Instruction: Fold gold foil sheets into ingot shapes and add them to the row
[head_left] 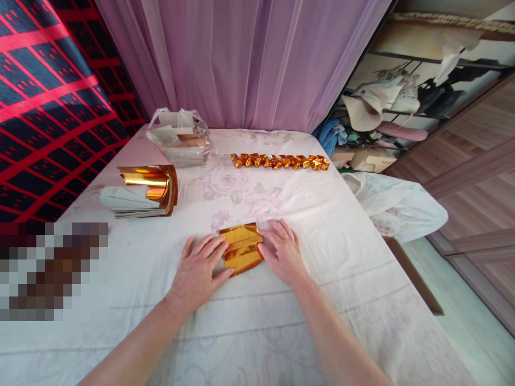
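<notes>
A sheet of shiny gold foil paper (242, 256) lies on the cloth between my hands, with creases running across it. My left hand (200, 268) rests at its left edge, fingers spread, the fingertips and thumb touching the foil. At the right edge is my right hand (285, 252), its thumb on the foil and its fingers stretched out and apart. Behind the sheet stands a row of folded gold foil pieces (281, 161). To the left, a curled stack of gold foil sheets (169, 187) with pale backs sits on the cloth.
A clear plastic bag (179, 142) of paper sheets stands at the back left. The pale flowered cloth (338, 311) covers the surface. A purple curtain (245, 64) hangs behind it. On the right are a shoe rack (422, 115) and a white plastic bag (406, 206).
</notes>
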### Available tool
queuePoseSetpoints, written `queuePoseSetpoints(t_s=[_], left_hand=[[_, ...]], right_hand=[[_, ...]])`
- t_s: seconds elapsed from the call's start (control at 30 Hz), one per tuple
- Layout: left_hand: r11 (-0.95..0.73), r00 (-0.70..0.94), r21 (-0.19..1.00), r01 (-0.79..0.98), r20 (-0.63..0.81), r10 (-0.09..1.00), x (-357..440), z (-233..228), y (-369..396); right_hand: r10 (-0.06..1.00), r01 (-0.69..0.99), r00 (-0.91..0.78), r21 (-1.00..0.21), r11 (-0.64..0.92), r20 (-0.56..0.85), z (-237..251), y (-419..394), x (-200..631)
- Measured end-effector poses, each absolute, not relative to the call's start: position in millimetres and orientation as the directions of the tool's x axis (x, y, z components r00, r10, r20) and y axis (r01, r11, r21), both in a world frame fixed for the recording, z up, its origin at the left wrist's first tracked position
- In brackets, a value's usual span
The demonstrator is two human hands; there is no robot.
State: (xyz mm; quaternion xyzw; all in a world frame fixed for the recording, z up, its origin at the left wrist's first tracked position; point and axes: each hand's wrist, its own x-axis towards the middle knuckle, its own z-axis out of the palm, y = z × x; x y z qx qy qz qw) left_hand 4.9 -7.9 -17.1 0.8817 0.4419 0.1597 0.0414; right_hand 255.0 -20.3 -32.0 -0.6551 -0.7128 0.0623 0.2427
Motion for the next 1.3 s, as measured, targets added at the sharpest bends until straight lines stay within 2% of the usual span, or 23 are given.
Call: queuePoseSetpoints(t_s=[0.23,0.57,0.73,0.87,1.0,1.1,1.2,1.3], left_hand=[[-0.624,0.569,0.167,0.763,0.285,0.772,7,-13,-11],[-0.636,0.573,0.159,0.755,0.310,0.758,7,-14,-12],[-0.681,0.606,0.111,0.724,0.370,0.704,12,-7,-16],[-0.697,0.601,0.134,0.705,0.408,0.687,20,3,-22],[-0.717,0.594,0.202,0.667,0.436,0.676,25,8,-26],[-0.716,0.578,0.297,0.631,0.435,0.690,27,8,-30],[-0.682,0.535,0.444,0.582,0.423,0.731,30,7,-35],[-0.608,0.498,0.583,0.539,0.361,0.788,33,7,-40]], right_hand=[[0.977,0.853,0.027,-0.514,0.088,0.213,-31,-17,257],[0.955,0.715,0.045,-0.677,0.174,0.293,-27,-16,252],[0.941,0.612,0.138,-0.774,0.164,0.309,-26,-16,250],[0.937,0.519,0.213,-0.844,0.130,0.276,-20,-17,245],[0.887,0.478,0.334,-0.868,0.133,0.320,-12,-19,242],[0.833,0.544,0.356,-0.819,0.184,0.423,-4,-22,239],[0.776,0.655,0.279,-0.703,0.277,0.566,5,-28,234],[0.753,0.714,0.161,-0.602,0.357,0.638,13,-33,225]])
